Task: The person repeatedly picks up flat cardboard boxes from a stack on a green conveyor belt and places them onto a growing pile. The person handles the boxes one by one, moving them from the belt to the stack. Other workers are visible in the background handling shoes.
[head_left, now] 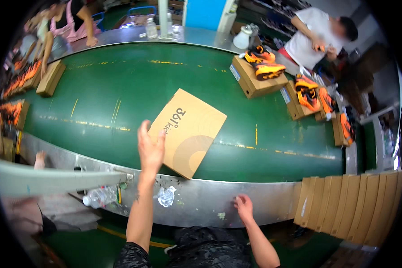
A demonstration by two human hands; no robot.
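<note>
A closed brown cardboard shoe box [190,129] lies slanted on the green conveyor belt [120,89], near its front edge. My left hand [150,147] is raised with fingers spread, just at the box's near left corner; it grips nothing. My right hand [244,207] rests lower down on the metal edge [201,196] of the conveyor, fingers curled loosely, holding nothing.
Further boxes with orange shoes [263,62] on them ride the belt at right. Flat cardboard sheets [348,205] are stacked at the lower right. A plastic bottle [98,196] lies at lower left. Other people work at the far side and far right.
</note>
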